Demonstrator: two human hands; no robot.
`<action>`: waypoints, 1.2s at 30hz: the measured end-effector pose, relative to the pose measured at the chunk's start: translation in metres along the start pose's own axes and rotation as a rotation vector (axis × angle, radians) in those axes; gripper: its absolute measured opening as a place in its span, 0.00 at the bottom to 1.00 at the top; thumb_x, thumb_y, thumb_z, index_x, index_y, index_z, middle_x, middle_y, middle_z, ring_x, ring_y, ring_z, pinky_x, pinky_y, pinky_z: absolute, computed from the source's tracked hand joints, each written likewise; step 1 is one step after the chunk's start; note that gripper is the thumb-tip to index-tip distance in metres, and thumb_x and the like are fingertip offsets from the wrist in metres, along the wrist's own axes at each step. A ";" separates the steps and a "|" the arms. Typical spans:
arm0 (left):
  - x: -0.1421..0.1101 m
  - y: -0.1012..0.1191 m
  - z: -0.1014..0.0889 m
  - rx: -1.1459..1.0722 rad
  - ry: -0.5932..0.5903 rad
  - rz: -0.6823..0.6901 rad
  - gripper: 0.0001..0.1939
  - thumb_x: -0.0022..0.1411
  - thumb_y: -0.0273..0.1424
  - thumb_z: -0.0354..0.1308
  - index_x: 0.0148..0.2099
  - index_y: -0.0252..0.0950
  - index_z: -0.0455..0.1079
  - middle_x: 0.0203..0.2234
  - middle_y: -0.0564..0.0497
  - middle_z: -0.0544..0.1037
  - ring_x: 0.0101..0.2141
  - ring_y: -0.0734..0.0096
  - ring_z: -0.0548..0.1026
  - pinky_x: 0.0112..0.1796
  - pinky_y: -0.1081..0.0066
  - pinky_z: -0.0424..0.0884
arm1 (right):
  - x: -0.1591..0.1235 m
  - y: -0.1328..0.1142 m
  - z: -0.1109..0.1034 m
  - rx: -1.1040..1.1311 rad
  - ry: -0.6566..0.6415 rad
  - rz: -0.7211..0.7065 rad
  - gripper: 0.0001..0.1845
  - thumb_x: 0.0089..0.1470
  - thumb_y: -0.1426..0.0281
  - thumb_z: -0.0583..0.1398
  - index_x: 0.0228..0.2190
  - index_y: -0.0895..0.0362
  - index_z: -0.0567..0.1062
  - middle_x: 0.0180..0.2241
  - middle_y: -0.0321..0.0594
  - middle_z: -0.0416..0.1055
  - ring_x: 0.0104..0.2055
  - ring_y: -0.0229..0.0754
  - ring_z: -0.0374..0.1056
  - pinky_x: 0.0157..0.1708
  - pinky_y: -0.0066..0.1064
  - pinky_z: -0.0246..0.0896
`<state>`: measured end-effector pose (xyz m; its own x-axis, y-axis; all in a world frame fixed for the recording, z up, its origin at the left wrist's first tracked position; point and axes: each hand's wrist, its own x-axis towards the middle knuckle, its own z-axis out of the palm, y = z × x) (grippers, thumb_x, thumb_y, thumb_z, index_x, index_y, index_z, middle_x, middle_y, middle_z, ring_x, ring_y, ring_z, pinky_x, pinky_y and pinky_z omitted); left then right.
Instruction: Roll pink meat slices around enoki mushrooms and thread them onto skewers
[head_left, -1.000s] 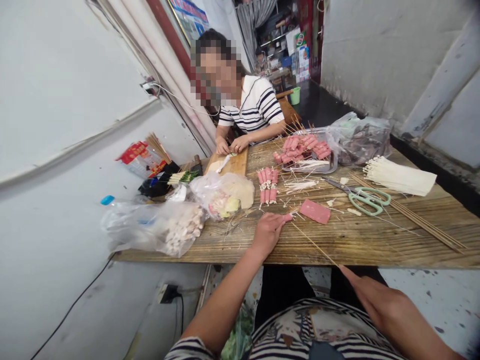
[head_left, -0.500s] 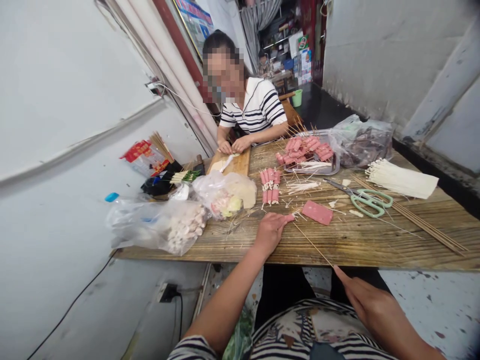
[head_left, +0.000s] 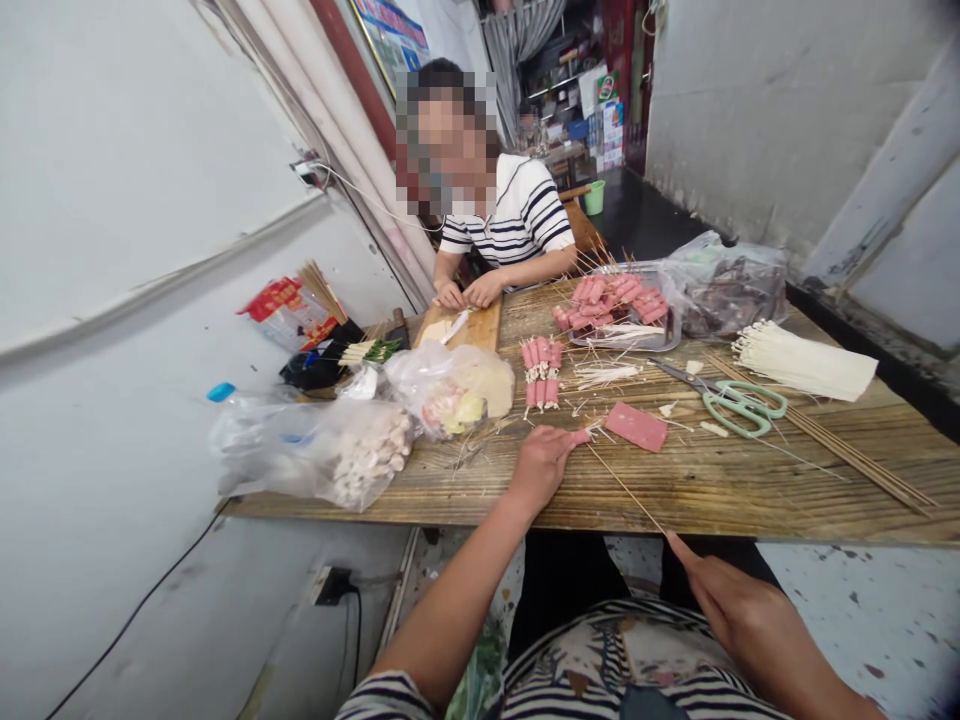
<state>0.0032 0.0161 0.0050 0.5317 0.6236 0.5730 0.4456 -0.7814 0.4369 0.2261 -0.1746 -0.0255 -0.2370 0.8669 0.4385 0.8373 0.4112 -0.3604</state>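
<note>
Here, the left hand [head_left: 541, 462] pinches a small, cylindrical pink roll [head_left: 580, 437] with white strands at its end against the brown wooden counter [head_left: 750, 490]. The right hand [head_left: 739, 600] grips a long, thin wooden skewer [head_left: 630, 495], its tip at the roll — whether inside, I cannot tell. A crooked push could tear the roll or, slipping, jab the left hand; a slack pinch could let it unwind — just beside the flat, rectangular pink slice [head_left: 636, 427].

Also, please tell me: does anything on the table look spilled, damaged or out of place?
Only slight mess: pale scraps and thin strands lie loose on the table near the pink slice and scissors, unlike the neat mushroom bundle. Nothing looks clearly damaged.
</note>
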 end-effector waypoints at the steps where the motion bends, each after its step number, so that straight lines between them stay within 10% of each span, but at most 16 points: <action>1: 0.000 0.000 0.000 0.001 -0.003 0.002 0.13 0.68 0.28 0.49 0.46 0.36 0.75 0.34 0.49 0.82 0.32 0.71 0.76 0.39 0.67 0.70 | 0.001 -0.001 -0.001 -0.002 0.001 -0.002 0.22 0.63 0.75 0.48 0.57 0.63 0.65 0.40 0.46 0.76 0.36 0.36 0.75 0.34 0.21 0.71; 22: 0.005 -0.002 -0.003 0.061 -0.094 0.014 0.16 0.70 0.31 0.46 0.46 0.35 0.75 0.29 0.48 0.80 0.31 0.71 0.74 0.38 0.68 0.69 | 0.005 -0.005 0.007 -0.004 0.022 -0.020 0.31 0.60 0.79 0.47 0.64 0.58 0.52 0.40 0.45 0.77 0.35 0.36 0.75 0.33 0.22 0.72; 36: 0.007 -0.003 -0.006 0.020 -0.118 0.017 0.15 0.70 0.30 0.47 0.46 0.33 0.75 0.28 0.48 0.79 0.31 0.71 0.75 0.37 0.69 0.69 | 0.020 -0.009 0.005 -0.357 0.058 -0.153 0.20 0.57 0.80 0.48 0.48 0.66 0.72 0.25 0.39 0.75 0.19 0.35 0.66 0.21 0.29 0.60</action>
<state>0.0010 0.0230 0.0120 0.6200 0.6099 0.4937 0.4497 -0.7918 0.4134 0.2114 -0.1590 -0.0178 -0.3524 0.7820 0.5141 0.9158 0.4013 0.0174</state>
